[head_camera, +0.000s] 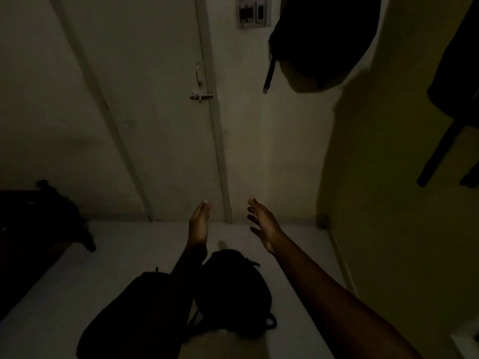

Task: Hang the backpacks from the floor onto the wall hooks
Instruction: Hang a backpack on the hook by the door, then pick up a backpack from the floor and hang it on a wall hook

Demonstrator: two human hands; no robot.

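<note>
Two black backpacks on a dim floor.
Left hand (199,224) and right hand (263,224) empty, fingers spread, above backpacks (233,291); another bag (318,40) hanging far right.

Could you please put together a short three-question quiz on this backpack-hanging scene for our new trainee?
1. True or false: both hands are empty.
2. How many backpacks lie on the floor?
3. Where is the hung backpack: A) beside the switch plate, B) on the door latch, C) on the dark furniture?

Key:
1. True: left hand and right hand are open, holding nothing.
2. Two: the left backpack and right backpack.
3. A: hung backpack, right of the switch plate.
</note>
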